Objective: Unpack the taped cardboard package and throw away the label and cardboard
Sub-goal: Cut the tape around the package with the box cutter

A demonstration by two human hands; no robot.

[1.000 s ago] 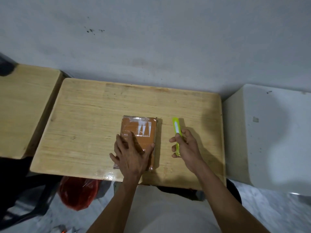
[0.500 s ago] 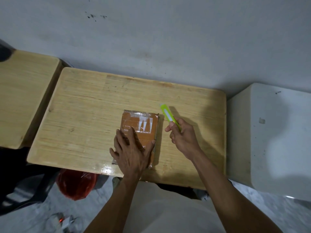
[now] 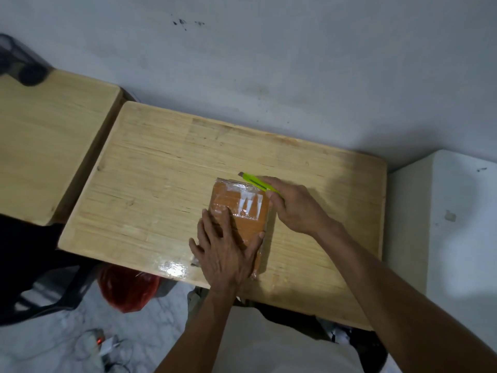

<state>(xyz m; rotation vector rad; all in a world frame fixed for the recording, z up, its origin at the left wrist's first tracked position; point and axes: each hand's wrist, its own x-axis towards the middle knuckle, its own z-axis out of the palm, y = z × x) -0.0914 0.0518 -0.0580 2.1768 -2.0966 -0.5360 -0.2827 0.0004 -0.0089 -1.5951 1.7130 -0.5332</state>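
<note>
We press our flat left hand (image 3: 224, 255) on the glossy taped cardboard package (image 3: 240, 211) lying on the wooden bench (image 3: 161, 189); our right hand (image 3: 294, 204) clamps a slim lime-green utility knife (image 3: 255, 181) at its far edge.

A pale wooden table (image 3: 161, 184) against the wall carries one taped cardboard package (image 3: 242, 211) lying flat.

No text can be read anywhere; a white label (image 3: 248, 204) is seen on the taped cardboard package (image 3: 239, 211), but only pale upright shapes can be made out on it; dark print is seen along the green cutter (image 3: 258, 183), too small to be read.
</note>
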